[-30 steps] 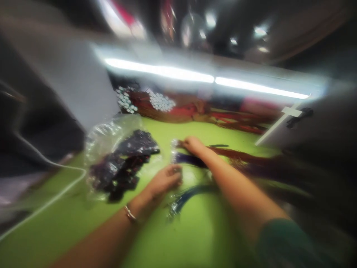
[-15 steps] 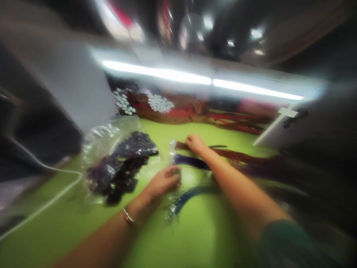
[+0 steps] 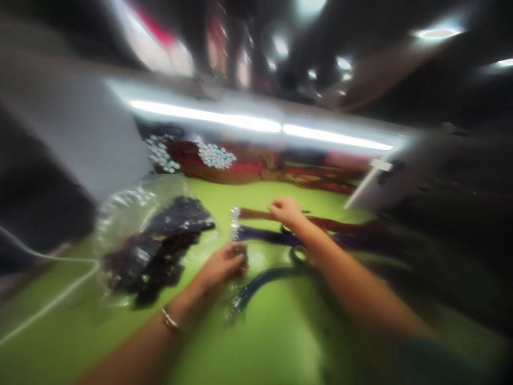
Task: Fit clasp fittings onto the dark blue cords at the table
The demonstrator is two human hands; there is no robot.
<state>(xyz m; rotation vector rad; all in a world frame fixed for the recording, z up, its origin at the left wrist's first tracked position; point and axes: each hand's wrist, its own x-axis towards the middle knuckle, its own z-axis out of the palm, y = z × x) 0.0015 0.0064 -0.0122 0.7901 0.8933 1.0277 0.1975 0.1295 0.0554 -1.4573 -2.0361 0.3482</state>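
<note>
My left hand has its fingers closed around something small and dark, too blurred to name, left of the blue wire bundle. Over the brown wire bundle is my right hand, fingers pinched together; what they hold, if anything, is too small to tell. Below it runs a purple wire bundle. Shiny terminal ends show at the bundles' left tips. A clear plastic bag with dark connector-like parts lies left of my left hand.
Across the back of the green table lie red and brown wires with white round ends. A lit tube lamp spans above them. A white cable crosses the left side. A roll sits below my right forearm.
The view has shifted, so most things appear further left. My right hand has moved right along the brown bundle, away from its terminal ends. My left hand remains closed near the bundles.
</note>
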